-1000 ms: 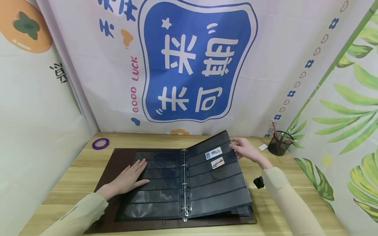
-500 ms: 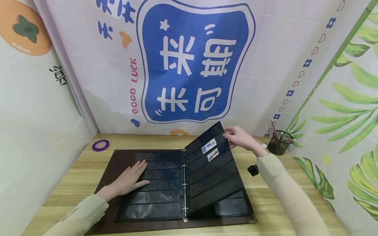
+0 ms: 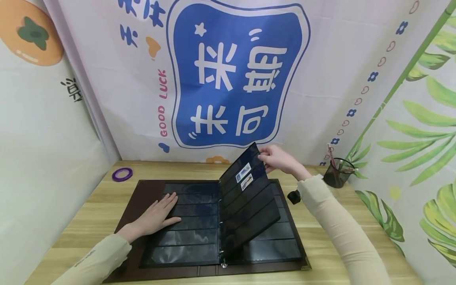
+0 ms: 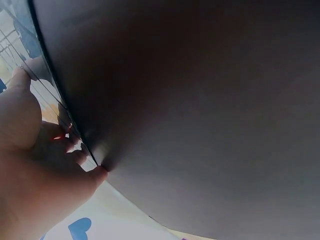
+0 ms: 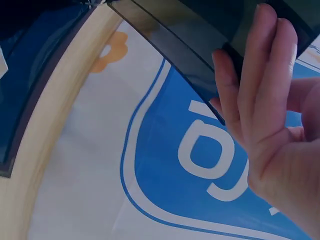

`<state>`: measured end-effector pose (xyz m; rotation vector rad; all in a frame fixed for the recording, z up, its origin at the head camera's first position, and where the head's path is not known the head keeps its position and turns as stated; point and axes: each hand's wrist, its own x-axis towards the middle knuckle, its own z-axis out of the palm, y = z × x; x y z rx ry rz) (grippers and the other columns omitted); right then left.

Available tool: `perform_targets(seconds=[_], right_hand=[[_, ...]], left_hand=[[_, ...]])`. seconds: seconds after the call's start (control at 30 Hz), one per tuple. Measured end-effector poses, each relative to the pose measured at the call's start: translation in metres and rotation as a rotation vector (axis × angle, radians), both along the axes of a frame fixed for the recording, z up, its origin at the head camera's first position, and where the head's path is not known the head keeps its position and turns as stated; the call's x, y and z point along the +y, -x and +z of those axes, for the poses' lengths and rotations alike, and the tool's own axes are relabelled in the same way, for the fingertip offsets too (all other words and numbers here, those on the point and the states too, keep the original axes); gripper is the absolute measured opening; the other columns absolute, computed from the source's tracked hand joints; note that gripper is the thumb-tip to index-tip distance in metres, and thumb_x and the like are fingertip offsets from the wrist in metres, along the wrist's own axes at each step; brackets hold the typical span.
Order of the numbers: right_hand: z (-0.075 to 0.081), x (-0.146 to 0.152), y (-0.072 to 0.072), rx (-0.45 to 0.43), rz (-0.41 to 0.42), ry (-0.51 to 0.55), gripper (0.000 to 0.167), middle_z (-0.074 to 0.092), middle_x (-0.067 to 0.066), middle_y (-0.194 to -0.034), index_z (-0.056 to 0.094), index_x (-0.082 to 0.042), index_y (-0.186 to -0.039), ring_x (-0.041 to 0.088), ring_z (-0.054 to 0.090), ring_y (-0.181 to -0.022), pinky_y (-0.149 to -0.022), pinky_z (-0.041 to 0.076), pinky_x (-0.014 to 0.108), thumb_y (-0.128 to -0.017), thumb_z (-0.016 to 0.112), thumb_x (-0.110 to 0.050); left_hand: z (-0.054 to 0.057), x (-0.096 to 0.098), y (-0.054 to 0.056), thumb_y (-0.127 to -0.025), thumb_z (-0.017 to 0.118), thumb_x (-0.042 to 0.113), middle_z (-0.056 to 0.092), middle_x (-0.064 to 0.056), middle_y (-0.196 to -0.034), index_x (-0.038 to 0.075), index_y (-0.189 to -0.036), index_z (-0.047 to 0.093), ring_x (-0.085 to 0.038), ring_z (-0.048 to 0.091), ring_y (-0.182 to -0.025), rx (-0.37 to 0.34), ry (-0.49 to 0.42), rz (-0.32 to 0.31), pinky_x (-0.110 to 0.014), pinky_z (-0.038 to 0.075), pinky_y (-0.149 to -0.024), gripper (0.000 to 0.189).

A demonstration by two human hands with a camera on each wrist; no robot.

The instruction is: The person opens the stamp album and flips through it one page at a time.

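Observation:
A stamp album (image 3: 124, 221) with a dark brown cover lies open on the table. My right hand (image 3: 281, 159) pinches the outer edge of a raised black album page (image 3: 249, 206), which tilts up toward the rings. Two stamps (image 3: 244, 172) sit side by side in this page's upper strips. In the right wrist view, my fingers (image 5: 260, 85) lie against the page, and the thumb is mostly hidden. My left hand (image 3: 154, 217) rests with straight fingers on the left-hand black page (image 3: 189, 237). Dark cover (image 4: 210, 125) fills most of the left wrist view.
Metal rings (image 3: 221, 223) run down the album's spine. Behind it at left lies a purple tape roll (image 3: 122, 174). A black mesh pen cup (image 3: 336, 176) with pencils stands at the back right. Printed cloth (image 3: 142, 99) hangs along the table's back edge.
My right hand has moved left and up, lifting the page with the stamps steeper. More of the black page beneath shows. The left hand has stayed in place.

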<state>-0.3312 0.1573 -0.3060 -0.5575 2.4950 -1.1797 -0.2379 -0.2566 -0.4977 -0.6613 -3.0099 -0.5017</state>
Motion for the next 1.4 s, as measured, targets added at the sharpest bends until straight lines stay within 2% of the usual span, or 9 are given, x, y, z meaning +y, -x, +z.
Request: perform_targets(seconds=[0.07, 0.23, 0.37, 0.5, 0.6, 0.73, 0.97, 1.13, 1.4], right_hand=[[-0.003, 0.0, -0.001, -0.024, -0.008, 0.03, 0.017, 0.034, -0.004, -0.063, 0.046, -0.001, -0.097, 0.01, 0.04, -0.054, -0.054, 0.049, 0.023, -0.105, 0.042, -0.014], [-0.019, 0.005, -0.004, -0.032, -0.058, 0.131, 0.051, 0.041, -0.002, -0.074, 0.038, 0.002, -0.147, 0.01, 0.041, -0.061, -0.059, 0.048, 0.023, -0.107, 0.044, -0.029], [-0.037, 0.006, -0.013, -0.024, -0.083, 0.306, 0.049, 0.047, -0.003, -0.077, 0.041, -0.002, -0.147, 0.006, 0.043, -0.06, -0.056, 0.043, 0.021, -0.108, 0.041, -0.031], [-0.061, 0.009, -0.024, -0.011, -0.052, 0.49, 0.046, 0.064, 0.005, -0.112, 0.039, 0.0, -0.149, 0.001, 0.064, -0.083, -0.07, 0.056, 0.02, -0.108, 0.039, -0.022], [-0.081, 0.013, -0.031, -0.001, 0.056, 0.611, 0.05, 0.052, 0.016, -0.142, 0.029, 0.005, -0.152, 0.001, 0.063, -0.109, -0.088, 0.056, 0.021, -0.106, 0.04, -0.011], [-0.101, 0.016, -0.04, -0.022, 0.223, 0.734, 0.061, 0.041, 0.005, -0.153, 0.012, 0.008, -0.155, 0.0, 0.053, -0.127, -0.099, 0.05, 0.02, -0.104, 0.041, -0.005], [-0.115, 0.014, -0.048, -0.057, 0.219, 0.823, 0.074, 0.053, -0.011, -0.138, 0.012, 0.003, -0.158, 0.003, 0.056, -0.118, -0.095, 0.052, 0.021, -0.098, 0.055, -0.005], [-0.119, 0.014, -0.051, -0.049, 0.187, 0.833, 0.079, 0.052, -0.013, -0.138, 0.01, 0.005, -0.157, 0.002, 0.055, -0.117, -0.095, 0.05, 0.019, -0.096, 0.059, -0.006], [-0.118, 0.008, -0.05, -0.051, 0.221, 0.848, 0.084, 0.052, -0.011, -0.138, 0.01, 0.006, -0.157, 0.003, 0.056, -0.116, -0.093, 0.052, 0.02, -0.096, 0.065, -0.013]], left_hand=[[0.001, 0.001, -0.001, -0.095, 0.058, 0.052, 0.03, -0.024, -0.16, -0.005, -0.151, 0.035, -0.046, 0.028, -0.148, -0.003, -0.006, -0.002, -0.069, 0.025, -0.114, 0.083], [0.005, 0.002, -0.003, -0.095, 0.058, 0.051, 0.031, -0.027, -0.159, -0.007, -0.15, 0.036, -0.049, 0.029, -0.146, -0.007, -0.026, -0.01, -0.071, 0.025, -0.113, 0.082], [0.005, 0.0, -0.001, -0.095, 0.059, 0.051, 0.031, -0.027, -0.159, -0.006, -0.15, 0.036, -0.049, 0.029, -0.146, -0.008, -0.016, -0.008, -0.071, 0.025, -0.113, 0.083], [0.002, -0.001, 0.002, -0.095, 0.057, 0.053, 0.029, -0.025, -0.16, -0.005, -0.151, 0.035, -0.047, 0.027, -0.147, -0.016, 0.004, -0.008, -0.069, 0.025, -0.114, 0.084], [0.005, 0.0, 0.003, -0.095, 0.057, 0.053, 0.03, -0.027, -0.159, -0.006, -0.15, 0.035, -0.049, 0.028, -0.147, -0.022, 0.014, -0.014, -0.07, 0.026, -0.113, 0.084], [0.017, 0.005, 0.001, -0.095, 0.06, 0.048, 0.031, -0.028, -0.158, -0.007, -0.15, 0.035, -0.049, 0.029, -0.146, -0.027, 0.021, -0.025, -0.069, 0.028, -0.112, 0.082], [0.051, 0.043, 0.013, -0.098, 0.061, 0.038, 0.025, -0.024, -0.162, -0.003, -0.154, 0.028, -0.044, 0.027, -0.149, -0.051, -0.101, -0.111, -0.061, 0.032, -0.115, 0.077], [0.091, 0.095, 0.027, -0.1, 0.058, 0.036, 0.03, -0.024, -0.16, -0.001, -0.155, 0.027, -0.042, 0.034, -0.147, -0.076, -0.248, -0.175, -0.058, 0.033, -0.116, 0.074], [0.151, 0.17, 0.042, -0.102, 0.052, 0.039, 0.038, -0.015, -0.159, 0.005, -0.154, 0.033, -0.034, 0.045, -0.142, -0.168, -0.4, -0.172, -0.051, 0.043, -0.112, 0.065]])
